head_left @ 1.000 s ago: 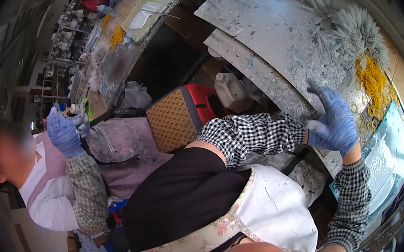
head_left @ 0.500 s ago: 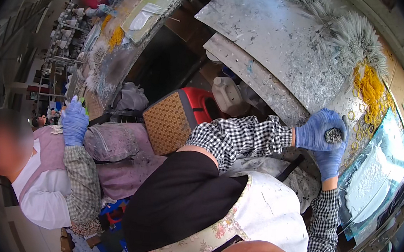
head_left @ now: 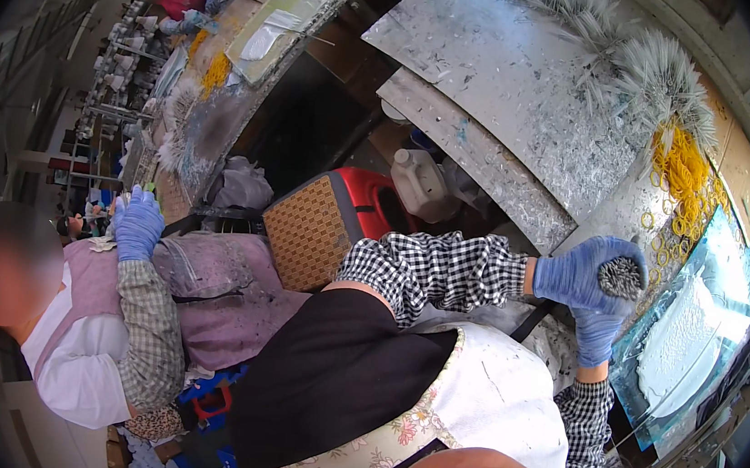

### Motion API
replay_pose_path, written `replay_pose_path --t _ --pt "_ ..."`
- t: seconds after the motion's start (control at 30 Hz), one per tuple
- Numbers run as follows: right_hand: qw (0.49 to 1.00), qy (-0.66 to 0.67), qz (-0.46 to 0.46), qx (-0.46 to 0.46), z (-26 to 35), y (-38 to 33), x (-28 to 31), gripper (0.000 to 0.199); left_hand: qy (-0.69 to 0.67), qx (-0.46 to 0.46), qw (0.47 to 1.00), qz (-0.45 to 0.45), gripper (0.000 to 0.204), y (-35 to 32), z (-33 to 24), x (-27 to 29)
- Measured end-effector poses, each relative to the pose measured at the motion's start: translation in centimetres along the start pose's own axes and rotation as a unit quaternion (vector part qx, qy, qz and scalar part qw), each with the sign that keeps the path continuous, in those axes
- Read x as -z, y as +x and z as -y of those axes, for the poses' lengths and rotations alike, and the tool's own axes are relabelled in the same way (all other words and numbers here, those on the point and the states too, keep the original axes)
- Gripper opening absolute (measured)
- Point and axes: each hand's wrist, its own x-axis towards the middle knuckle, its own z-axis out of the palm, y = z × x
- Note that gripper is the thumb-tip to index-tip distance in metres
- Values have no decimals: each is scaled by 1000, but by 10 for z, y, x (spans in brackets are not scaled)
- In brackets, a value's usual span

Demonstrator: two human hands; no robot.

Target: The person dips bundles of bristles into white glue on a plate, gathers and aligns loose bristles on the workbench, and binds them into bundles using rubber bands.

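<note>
Your left arm (head_left: 444, 273) bends at the elbow and stretches rightward; your right forearm (head_left: 582, 425) rises almost straight up. Your blue-gloved hands meet well to your right: the left hand (head_left: 569, 277) curls round in a closed grip, the right hand (head_left: 595, 338) presses against it from below, its fingers mostly hidden.

From the heap of bands (head_left: 682, 166) on your worktop (head_left: 493, 64), the bristle bundles (head_left: 664, 80) lie just beyond; the glass sheet (head_left: 716, 252), bearing paste (head_left: 679, 344), lies just nearer you. On the heap's near left, your left hand (head_left: 565, 277) and right hand (head_left: 596, 336) meet around a held bundle (head_left: 622, 277). Farther left sit the jug (head_left: 421, 187), the seat (head_left: 310, 230), then your co-worker (head_left: 88, 350).
</note>
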Motion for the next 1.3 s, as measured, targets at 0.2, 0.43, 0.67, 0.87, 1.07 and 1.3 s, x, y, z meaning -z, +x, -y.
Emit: replay_pose_path --t 0.2,0.43,0.67,0.87,1.07,1.3 --pt "938 -282 55 195 27 -18 24 59 -305 115 918 225 104 16 -35 24" --pt "930 -305 48 199 14 -34 52 56 49 -85 956 275 106 30 -60 34" --pt "980 170 -80 -72 7 -16 83 45 309 -134 938 81 113 11 -64 64" --pt "996 40 10 85 12 -21 39 61 220 -62 970 82 117 -8 -41 47" --pt "977 -104 131 133 28 -32 14 78 -342 80 894 278 81 -10 -22 14" --pt "978 -92 145 118 28 -30 17 98 -167 96 933 304 63 -9 -16 1"
